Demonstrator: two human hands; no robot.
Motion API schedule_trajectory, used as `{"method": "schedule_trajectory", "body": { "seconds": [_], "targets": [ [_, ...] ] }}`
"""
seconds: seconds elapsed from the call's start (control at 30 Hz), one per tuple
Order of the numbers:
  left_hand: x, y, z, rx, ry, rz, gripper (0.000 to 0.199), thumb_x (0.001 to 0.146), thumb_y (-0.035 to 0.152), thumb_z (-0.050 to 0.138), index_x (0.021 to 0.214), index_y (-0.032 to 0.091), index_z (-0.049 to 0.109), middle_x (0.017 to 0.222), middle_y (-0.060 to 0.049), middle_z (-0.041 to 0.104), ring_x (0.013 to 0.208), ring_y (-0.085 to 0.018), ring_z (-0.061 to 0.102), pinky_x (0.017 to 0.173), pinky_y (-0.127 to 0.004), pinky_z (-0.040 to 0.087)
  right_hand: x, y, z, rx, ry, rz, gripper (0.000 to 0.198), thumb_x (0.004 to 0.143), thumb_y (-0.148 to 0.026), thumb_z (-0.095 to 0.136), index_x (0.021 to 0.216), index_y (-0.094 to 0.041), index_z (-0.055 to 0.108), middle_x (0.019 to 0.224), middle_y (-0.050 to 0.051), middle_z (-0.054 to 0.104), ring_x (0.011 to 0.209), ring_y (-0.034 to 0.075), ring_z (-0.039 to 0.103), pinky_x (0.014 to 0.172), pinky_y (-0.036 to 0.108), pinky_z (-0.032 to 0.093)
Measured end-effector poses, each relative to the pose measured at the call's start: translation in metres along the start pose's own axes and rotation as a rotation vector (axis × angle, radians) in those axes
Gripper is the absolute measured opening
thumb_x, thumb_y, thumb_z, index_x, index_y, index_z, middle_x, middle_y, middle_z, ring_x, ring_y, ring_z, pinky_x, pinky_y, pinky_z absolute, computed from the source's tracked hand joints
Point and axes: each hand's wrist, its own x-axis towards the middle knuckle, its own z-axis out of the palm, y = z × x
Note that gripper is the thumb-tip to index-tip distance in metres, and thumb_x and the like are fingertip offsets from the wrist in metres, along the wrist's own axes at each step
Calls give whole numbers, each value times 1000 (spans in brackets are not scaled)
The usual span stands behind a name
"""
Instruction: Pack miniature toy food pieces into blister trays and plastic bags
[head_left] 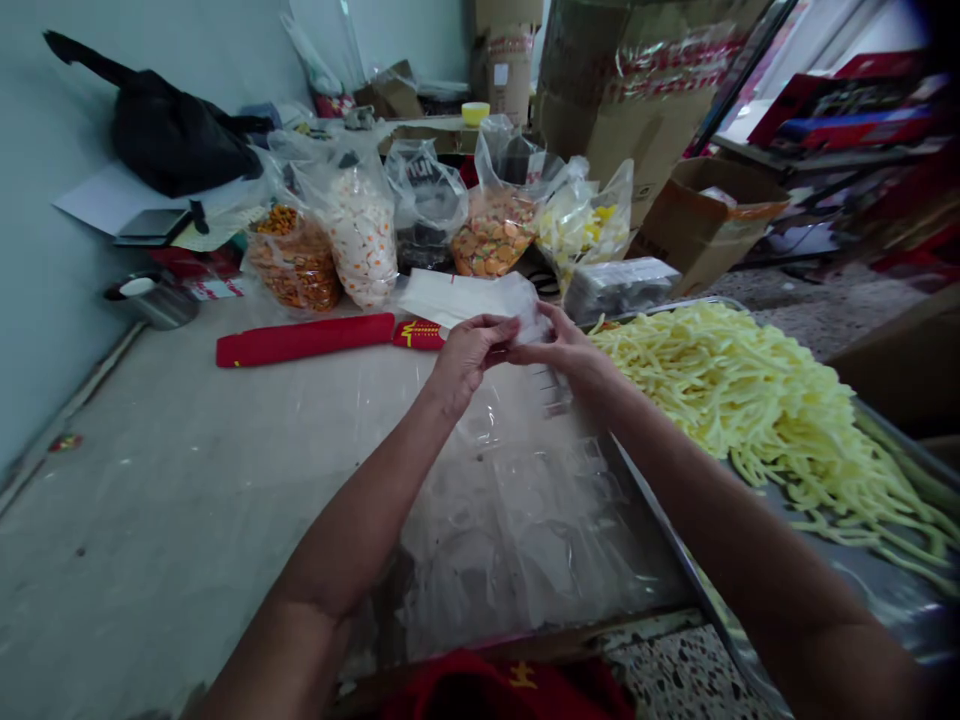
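Over the middle of the table, my left hand (471,355) and my right hand (574,352) come together with fingers closed on a thin clear plastic bag (528,305). Its exact shape is partly hidden by my fingers. Just beyond lies a stack of flat white sleeves (450,297). To the left of my hands rest a long red folded piece (307,340) and a smaller red packet (417,334) with yellow print. Below my wrists, clear plastic pieces (517,540) lie flat on the table (187,490).
Along the back stand bags of orange snacks (300,270), white pieces (364,240), round orange crackers (493,235) and yellow pieces (581,230). A wrapped grey block (622,285) sits beside a metal tray heaped with pale yellow sticks (750,390). Cardboard box (697,220) behind; metal cup (161,300) left.
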Motion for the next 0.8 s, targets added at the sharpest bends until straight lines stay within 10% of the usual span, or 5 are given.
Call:
{"method": "schedule_trajectory", "body": {
  "seconds": [0.2, 0.37, 0.5, 0.7, 0.8],
  "targets": [
    [21, -24, -15, 44, 58, -91, 29, 81, 32, 81, 74, 16, 58, 69, 3, 63, 63, -6, 60, 77, -24, 56, -36, -17, -76, 390, 233, 253, 29, 67, -33, 75, 92, -24, 65, 83, 4, 69, 76, 24, 63, 68, 38, 54],
    [35, -38, -25, 346, 98, -150, 37, 69, 33, 90, 79, 14, 60, 70, -3, 64, 67, -16, 63, 77, -36, 56, -51, -16, -79, 333, 72, 189, 44, 65, -33, 81, 105, -25, 64, 93, 3, 69, 77, 22, 63, 68, 36, 54],
    [29, -33, -26, 1018, 269, 272, 63, 57, 32, 96, 107, 13, 63, 104, -13, 68, 106, -29, 63, 97, -43, 48, -46, -9, -69, 254, 64, 91, 60, 60, -33, 84, 114, -25, 61, 98, 2, 68, 86, 24, 65, 66, 33, 52],
    [9, -62, -31, 1585, -537, 678, 25, 83, 38, 78, 96, 18, 73, 114, -11, 68, 111, -27, 62, 104, -44, 43, -39, -16, -68, 230, 48, 12, 70, 58, -33, 86, 122, -27, 58, 97, 1, 67, 89, 25, 65, 71, 34, 53],
    [-3, -73, -51, 1595, -550, 689, 23, 87, 41, 73, 84, 18, 73, 113, -11, 68, 117, -29, 61, 110, -55, 35, -40, -15, -68, 168, 35, -15, 73, 59, -32, 86, 126, -28, 57, 100, 3, 68, 93, 27, 64, 75, 38, 53]
  ]
}}
